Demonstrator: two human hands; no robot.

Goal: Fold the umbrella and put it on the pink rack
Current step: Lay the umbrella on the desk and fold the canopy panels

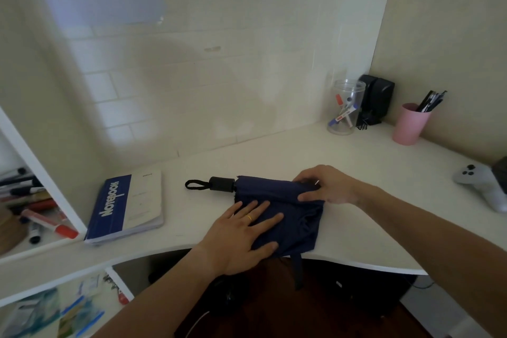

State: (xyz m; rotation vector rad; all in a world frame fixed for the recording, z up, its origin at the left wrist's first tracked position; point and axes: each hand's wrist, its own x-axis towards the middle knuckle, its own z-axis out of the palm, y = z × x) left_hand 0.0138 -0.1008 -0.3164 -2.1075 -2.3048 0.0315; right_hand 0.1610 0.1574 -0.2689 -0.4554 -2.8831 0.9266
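Observation:
A collapsed navy umbrella (293,217) lies on the white desk (356,173), its black handle (220,183) and wrist loop pointing left. Its loose canopy spreads toward the desk's front edge, and a strap hangs down over that edge. My left hand (241,233) lies flat with fingers spread, pressing the canopy's left part. My right hand (326,185) pinches the canopy's upper right end, near the tip. No pink rack is in view.
A blue and white notebook (127,206) lies to the left. At the back right stand a clear jar of markers (344,107), black speakers (377,99) and a pink cup of pens (410,123). A white controller (482,184) sits at the right edge. Shelves with markers stand left.

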